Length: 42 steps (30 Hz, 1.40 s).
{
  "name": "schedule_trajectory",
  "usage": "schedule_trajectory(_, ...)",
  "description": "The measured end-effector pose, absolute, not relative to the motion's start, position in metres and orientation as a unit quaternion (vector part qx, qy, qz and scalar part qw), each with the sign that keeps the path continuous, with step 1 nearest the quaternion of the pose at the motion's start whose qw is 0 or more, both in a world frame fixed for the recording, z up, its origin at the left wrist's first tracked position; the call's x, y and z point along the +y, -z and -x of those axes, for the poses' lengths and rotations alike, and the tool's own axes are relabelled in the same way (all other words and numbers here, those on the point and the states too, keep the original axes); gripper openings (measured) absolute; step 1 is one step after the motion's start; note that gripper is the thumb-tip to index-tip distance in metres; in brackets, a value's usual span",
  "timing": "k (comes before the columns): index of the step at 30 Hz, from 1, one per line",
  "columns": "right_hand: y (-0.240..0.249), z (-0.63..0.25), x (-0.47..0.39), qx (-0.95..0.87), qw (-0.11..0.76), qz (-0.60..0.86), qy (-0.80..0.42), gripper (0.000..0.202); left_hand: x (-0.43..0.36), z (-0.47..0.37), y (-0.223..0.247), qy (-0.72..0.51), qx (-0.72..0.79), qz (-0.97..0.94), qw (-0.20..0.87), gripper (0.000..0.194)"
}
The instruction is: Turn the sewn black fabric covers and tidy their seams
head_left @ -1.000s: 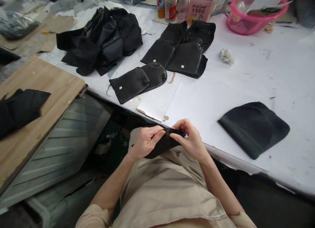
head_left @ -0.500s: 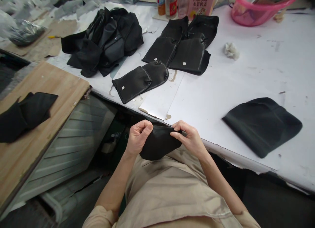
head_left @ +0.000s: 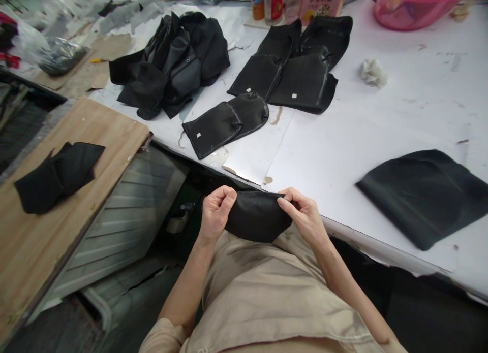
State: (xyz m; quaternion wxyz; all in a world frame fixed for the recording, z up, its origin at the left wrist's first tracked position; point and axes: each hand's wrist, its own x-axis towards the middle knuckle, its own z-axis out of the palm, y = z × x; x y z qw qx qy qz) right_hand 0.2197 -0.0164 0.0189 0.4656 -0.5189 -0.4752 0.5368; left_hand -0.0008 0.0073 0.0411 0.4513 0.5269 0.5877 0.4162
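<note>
A black leather-like piece (head_left: pixel 259 218) with a curved lower edge is stretched between my hands, just above my lap and in front of the table edge. My left hand (head_left: pixel 217 211) pinches its upper left corner between thumb and fingers. At the upper right corner, my right hand (head_left: pixel 301 211) grips it the same way. Beyond them on the table lie several black sewn pieces (head_left: pixel 215 129) with small white tags. A larger folded black piece (head_left: pixel 423 195) rests to the right of my right hand.
A heap of black material (head_left: pixel 179 63) sits at the back left of the white table (head_left: pixel 324 155). Bottles (head_left: pixel 273 7), a pink basket (head_left: pixel 415 10) and a crumpled white wad (head_left: pixel 373 72) stand or lie farther back. On a wooden board (head_left: pixel 110 134) at left lies another black piece (head_left: pixel 57 178).
My right hand has moved a little to the right, and the black piece is now spread wider and flatter between both hands. The whole view has shifted slightly.
</note>
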Motion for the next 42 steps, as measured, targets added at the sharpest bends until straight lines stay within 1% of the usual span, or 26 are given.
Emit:
schedule_trajectory(6, -0.017, -0.218, -0.017, -0.483, 0.472, 0.52, -0.523, 0.029, 0.007, 0.002, -0.041, -0.426, 0.583, -0.533, 0.441, 0.034)
schedule_trajectory(10, -0.019, -0.213, -0.017, -0.489, 0.481, 0.537, -0.491, 0.029, 0.006, 0.0, -0.042, -0.445, 0.572, -0.528, 0.442, 0.032)
schedule_trajectory(16, -0.023, -0.207, -0.016, -0.494, 0.482, 0.553, -0.467, 0.029, 0.006, 0.0, -0.04, -0.452, 0.595, -0.51, 0.426, 0.03)
schedule_trajectory(19, -0.025, -0.206, -0.015, -0.501, 0.477, 0.553, -0.465, 0.029, 0.007, 0.004, -0.041, -0.453, 0.584, -0.494, 0.458, 0.03)
schedule_trajectory(22, -0.025, -0.204, -0.013, -0.512, 0.468, 0.552, -0.464, 0.028, 0.007, 0.008, -0.045, -0.418, 0.574, -0.499, 0.497, 0.03)
schedule_trajectory(25, -0.021, -0.201, -0.01, -0.526, 0.461, 0.549, -0.457, 0.029, 0.008, 0.01, -0.048, -0.396, 0.571, -0.508, 0.509, 0.03)
schedule_trajectory(27, -0.018, -0.2, -0.008, -0.538, 0.466, 0.536, -0.454, 0.028, 0.009, 0.011, -0.049, -0.409, 0.559, -0.496, 0.525, 0.031)
schedule_trajectory(31, -0.012, -0.205, -0.007, -0.541, 0.48, 0.51, -0.466, 0.016, 0.012, 0.014, -0.047, -0.447, 0.521, -0.448, 0.574, 0.032)
schedule_trajectory(36, -0.008, -0.214, -0.011, -0.499, 0.488, 0.512, -0.501, 0.011, 0.013, 0.018, -0.046, -0.459, 0.518, -0.433, 0.578, 0.033)
schedule_trajectory(42, -0.007, -0.211, -0.011, -0.51, 0.49, 0.507, -0.492, 0.011, 0.013, 0.018, -0.045, -0.462, 0.515, -0.439, 0.574, 0.032)
